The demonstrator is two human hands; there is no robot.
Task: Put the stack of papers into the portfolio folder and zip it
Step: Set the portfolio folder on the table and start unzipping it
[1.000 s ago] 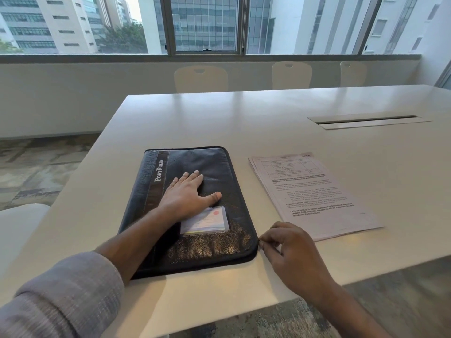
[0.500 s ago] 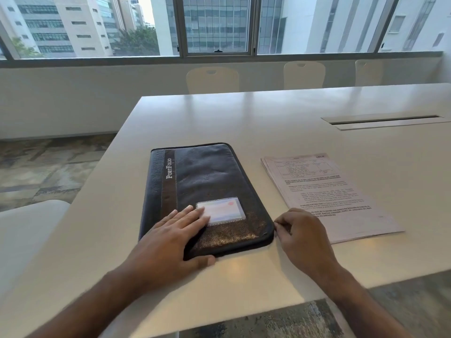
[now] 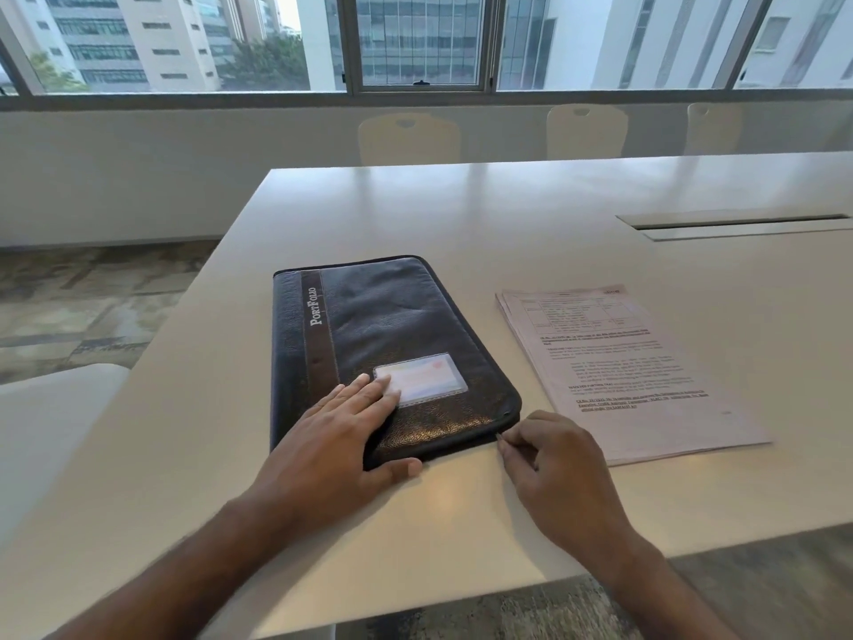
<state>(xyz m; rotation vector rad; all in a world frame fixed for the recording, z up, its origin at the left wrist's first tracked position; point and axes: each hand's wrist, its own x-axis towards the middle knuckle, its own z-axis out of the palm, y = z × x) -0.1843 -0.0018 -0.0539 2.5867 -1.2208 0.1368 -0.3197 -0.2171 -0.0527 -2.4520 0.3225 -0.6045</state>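
The left hand (image 3: 339, 434) lies flat, fingers straight, on the closed black leather portfolio folder (image 3: 387, 348) on the white table (image 3: 461, 214). The right hand (image 3: 551, 459), fingers curled, pinches at its near right corner; what it grips is too small to tell. The stack of printed papers (image 3: 623, 371) lies just beside.

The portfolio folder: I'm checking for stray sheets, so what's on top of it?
On the portfolio folder only the left hand rests flat, fingertips overlapping its clear card window. The leather beneath the palm is hidden.
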